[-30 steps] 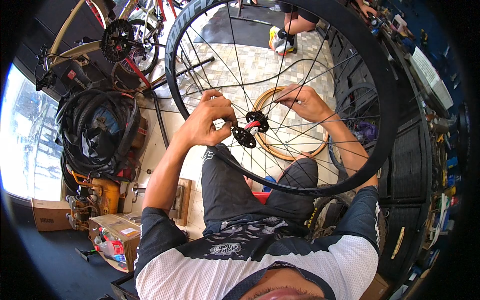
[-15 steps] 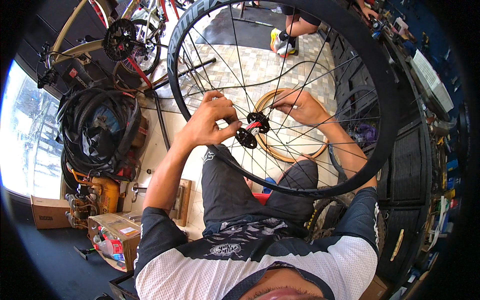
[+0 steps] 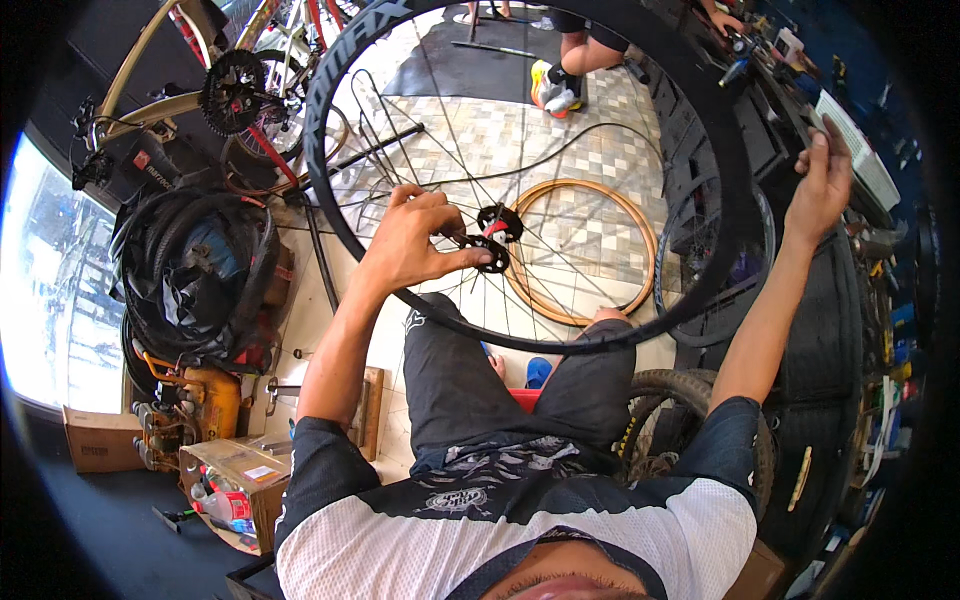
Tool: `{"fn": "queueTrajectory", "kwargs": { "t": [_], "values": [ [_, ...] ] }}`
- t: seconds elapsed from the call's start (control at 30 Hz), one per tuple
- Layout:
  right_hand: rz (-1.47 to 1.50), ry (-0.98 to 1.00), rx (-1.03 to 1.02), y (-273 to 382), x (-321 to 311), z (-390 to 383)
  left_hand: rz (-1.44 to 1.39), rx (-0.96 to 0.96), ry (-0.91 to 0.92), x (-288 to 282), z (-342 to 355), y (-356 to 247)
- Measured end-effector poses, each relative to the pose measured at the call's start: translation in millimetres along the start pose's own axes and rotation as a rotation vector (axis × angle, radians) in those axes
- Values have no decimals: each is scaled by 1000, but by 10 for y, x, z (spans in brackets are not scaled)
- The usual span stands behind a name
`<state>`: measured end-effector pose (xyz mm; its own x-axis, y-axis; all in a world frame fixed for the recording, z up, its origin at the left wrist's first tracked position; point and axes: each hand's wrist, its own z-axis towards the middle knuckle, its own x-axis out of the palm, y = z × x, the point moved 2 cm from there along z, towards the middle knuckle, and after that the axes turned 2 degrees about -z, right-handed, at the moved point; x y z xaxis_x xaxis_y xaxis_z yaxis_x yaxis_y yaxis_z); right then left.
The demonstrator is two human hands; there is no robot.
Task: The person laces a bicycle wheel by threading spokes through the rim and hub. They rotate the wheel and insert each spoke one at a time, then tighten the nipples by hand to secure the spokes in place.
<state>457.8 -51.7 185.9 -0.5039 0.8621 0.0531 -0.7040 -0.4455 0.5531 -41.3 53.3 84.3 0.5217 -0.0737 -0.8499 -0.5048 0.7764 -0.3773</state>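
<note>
Above tiled floor (image 3: pixel 620 160), left hand (image 3: pixel 418 238) holding black wheel (image 3: pixel 718 120) at hub (image 3: pixel 498 228), right hand (image 3: pixel 822 192) near white basket (image 3: pixel 872 168), grip unclear

Jersey (image 3: pixel 390 528), short-sleeved: white perforated mesh at shoulders; dark chest panel (image 3: pixel 590 497), pale round emblem (image 3: pixel 457 499), grey-white patterning below. Sleeves (image 3: pixel 322 465): dark. Collar (image 3: pixel 455 568): dark. Shorts (image 3: pixel 455 395): charcoal, white marking (image 3: pixel 415 319) near left knee.

Our bare left hand (image 3: pixel 420 240) closes in a pinch before us, fingers curled, thumb stretched rightward, its bare forearm (image 3: pixel 338 350) angled inward. Our bare right hand (image 3: pixel 822 185) extends far out to the right, fingers pointing away, thumb alongside; whether they pinch is too small to tell.
</note>
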Motion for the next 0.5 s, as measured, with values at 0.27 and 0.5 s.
{"fn": "queueTrajectory", "kwargs": {
  "t": [0.27,0.5],
  "values": [
    [0,873,-468,866,1215,-2137,186,-27,-157,280,107,-82],
    [40,739,-475,609,1602,-2584,217,-54,-96,336,203,-77]
  ]
}}
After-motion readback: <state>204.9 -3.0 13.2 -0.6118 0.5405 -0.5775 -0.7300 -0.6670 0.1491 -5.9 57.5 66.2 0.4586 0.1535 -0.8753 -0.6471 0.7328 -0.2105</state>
